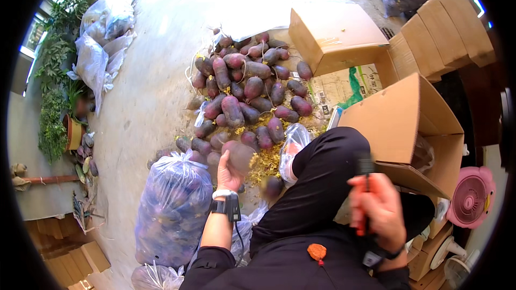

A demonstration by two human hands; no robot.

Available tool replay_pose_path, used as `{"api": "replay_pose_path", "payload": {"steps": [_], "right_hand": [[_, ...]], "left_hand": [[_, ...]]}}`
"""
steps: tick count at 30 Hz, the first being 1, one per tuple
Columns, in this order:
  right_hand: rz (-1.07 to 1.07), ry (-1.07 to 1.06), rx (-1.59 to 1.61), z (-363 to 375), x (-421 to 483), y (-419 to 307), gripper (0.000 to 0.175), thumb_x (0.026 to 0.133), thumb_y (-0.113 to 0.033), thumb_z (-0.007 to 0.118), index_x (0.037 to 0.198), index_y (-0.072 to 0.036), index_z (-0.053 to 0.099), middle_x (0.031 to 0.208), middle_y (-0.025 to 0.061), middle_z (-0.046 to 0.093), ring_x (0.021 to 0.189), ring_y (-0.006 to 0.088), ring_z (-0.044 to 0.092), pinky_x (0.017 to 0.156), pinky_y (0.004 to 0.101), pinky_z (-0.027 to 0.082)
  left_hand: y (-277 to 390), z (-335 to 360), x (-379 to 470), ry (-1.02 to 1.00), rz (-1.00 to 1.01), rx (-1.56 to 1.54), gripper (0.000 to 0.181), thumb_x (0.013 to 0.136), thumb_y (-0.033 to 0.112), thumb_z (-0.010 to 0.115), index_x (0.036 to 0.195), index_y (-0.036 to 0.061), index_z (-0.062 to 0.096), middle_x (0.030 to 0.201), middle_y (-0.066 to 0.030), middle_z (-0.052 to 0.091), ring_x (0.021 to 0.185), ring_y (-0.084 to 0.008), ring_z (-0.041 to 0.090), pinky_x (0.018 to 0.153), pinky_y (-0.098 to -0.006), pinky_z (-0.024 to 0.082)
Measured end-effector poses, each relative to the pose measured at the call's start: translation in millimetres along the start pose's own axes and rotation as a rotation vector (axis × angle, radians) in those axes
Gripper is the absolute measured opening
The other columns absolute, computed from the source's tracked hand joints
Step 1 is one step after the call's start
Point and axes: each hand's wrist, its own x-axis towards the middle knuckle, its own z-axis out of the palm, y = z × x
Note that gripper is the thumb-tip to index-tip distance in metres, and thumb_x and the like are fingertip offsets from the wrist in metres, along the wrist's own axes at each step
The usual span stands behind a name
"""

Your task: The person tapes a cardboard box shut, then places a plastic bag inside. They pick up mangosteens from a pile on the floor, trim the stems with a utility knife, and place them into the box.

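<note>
A large round purple radish [241, 157] rests in my left hand [229, 174], slightly blurred, with yellowish leaf remnants at its right end. Near my right knee, my right hand [379, 205] is closed around a hand tool [366, 167] with a dark upper end and a red part below the fist. Motion blur hides what kind of tool it is. Beyond my left hand lies a heap of purple radishes [254, 84], many with thin roots. Yellow leaf trimmings [266, 161] litter the floor between the heap and my plastic-covered foot [294, 145].
A filled, tied clear plastic bag [173, 213] stands beside my left forearm. Cardboard boxes, one open [383, 117] and another farther off [338, 36], are on the right. A pink fan [469, 197] sits at far right. Potted plants [74, 131] and plastic bags [92, 56] line the left.
</note>
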Motion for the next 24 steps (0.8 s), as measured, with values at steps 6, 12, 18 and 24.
{"api": "replay_pose_path", "payload": {"steps": [6,12,18,24], "right_hand": [[0.119,-0.379,-0.036,56.6,44.9,44.6,0.018,0.096,-0.012,0.049,0.112,-0.004,0.047,0.079,0.0032,0.055,0.057,0.0081,0.055,0.049,0.0237,0.049],[0.098,-0.397,-0.024,68.6,45.2,56.3,0.018,0.097,-0.019,0.048,0.109,-0.005,0.048,0.073,0.0014,0.052,0.052,0.0070,0.051,0.044,0.0234,0.046],[0.083,-0.394,-0.028,62.6,39.6,57.1,0.019,0.096,-0.022,0.048,0.106,-0.006,0.049,0.072,0.0013,0.052,0.051,0.0070,0.050,0.043,0.0237,0.044],[0.059,-0.428,-0.026,56.9,39.1,56.9,0.016,0.097,-0.020,0.048,0.107,-0.007,0.050,0.072,0.0008,0.053,0.050,0.0064,0.049,0.043,0.0228,0.043]], "left_hand": [[-11.4,78.1,-52.2,-0.200,-0.058,-0.117,0.051,0.085,0.041,0.064,0.125,0.0110,0.054,0.123,-0.0080,0.059,0.114,-0.0285,0.055,0.099,-0.0487,0.045],[-29.3,108.3,-76.7,-0.288,-0.140,-0.219,0.048,0.090,0.043,0.056,0.124,0.0094,0.055,0.123,-0.0113,0.059,0.114,-0.0311,0.056,0.096,-0.0470,0.048],[-38.7,115.3,-82.1,-0.341,-0.176,-0.176,0.050,0.091,0.045,0.054,0.124,0.0082,0.055,0.123,-0.0141,0.059,0.113,-0.0332,0.056,0.097,-0.0470,0.048],[-38.4,118.2,-84.2,-0.323,-0.198,-0.122,0.051,0.091,0.046,0.053,0.123,0.0066,0.055,0.122,-0.0162,0.059,0.110,-0.0334,0.058,0.094,-0.0465,0.051]]}}
